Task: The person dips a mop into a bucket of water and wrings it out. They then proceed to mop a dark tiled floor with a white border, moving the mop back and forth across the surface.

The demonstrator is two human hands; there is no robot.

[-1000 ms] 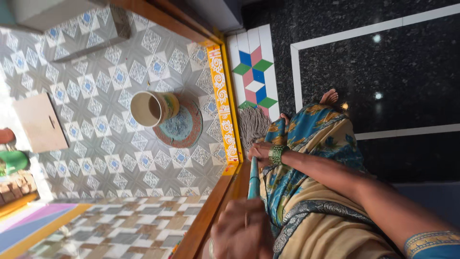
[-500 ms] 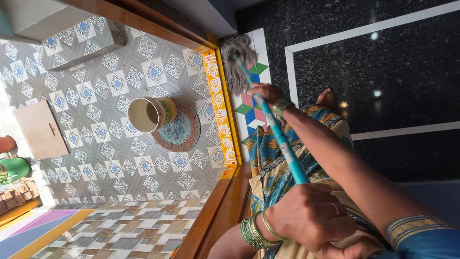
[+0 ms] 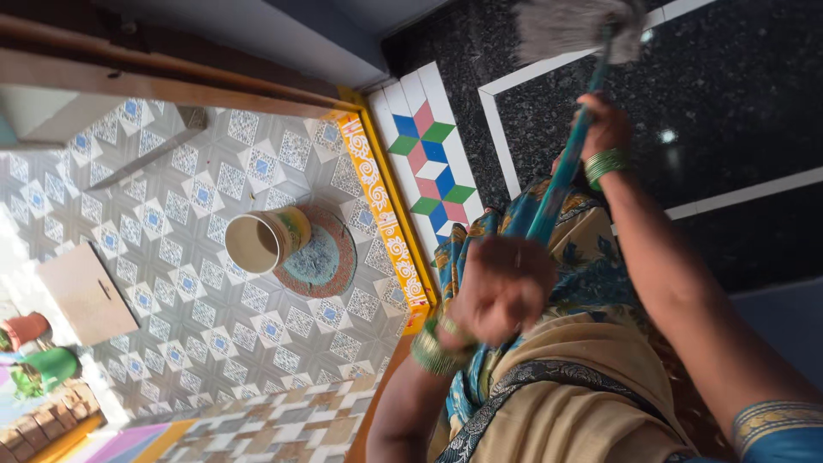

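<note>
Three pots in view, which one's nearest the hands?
The cream pot, mouth toward the camera, on the round patterned mat. It sits closest to the left hand; the red pot and green pot stand at the far edge.

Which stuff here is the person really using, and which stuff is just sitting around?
In use:
- mop, with its blue handle
- right hand, gripping the handle near the mop head
- left hand, gripping the handle lower down

Just sitting around:
- bucket on the round mat
- flat board
- red pot and green pot
</note>
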